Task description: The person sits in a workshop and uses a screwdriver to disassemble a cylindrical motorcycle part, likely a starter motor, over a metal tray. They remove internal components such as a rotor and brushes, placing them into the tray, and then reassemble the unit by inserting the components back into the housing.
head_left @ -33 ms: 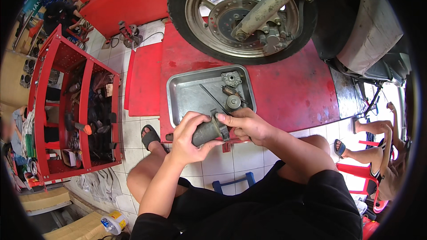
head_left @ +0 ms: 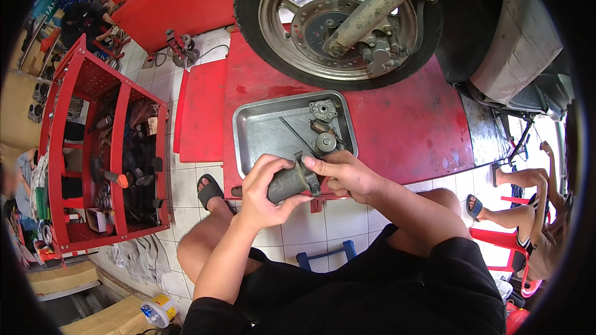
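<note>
Over the near edge of the red platform (head_left: 406, 124), a dark cylindrical part (head_left: 287, 185) is held by the left hand (head_left: 257, 192), its fingers and thumb wrapped around the body. By the right hand (head_left: 351, 177), fingers curled, the flanged end is touched with the thumb; whether it is gripped cannot be told. The metal tray (head_left: 264, 129) behind is partly blocked along its near edge by both hands. In it are seen a thin dark rod (head_left: 292, 130), a round metal piece (head_left: 325, 143) and, toward the far right corner, a metal housing (head_left: 323, 110). The platform's far edge is partly hidden by a wheel (head_left: 338, 77).
</note>
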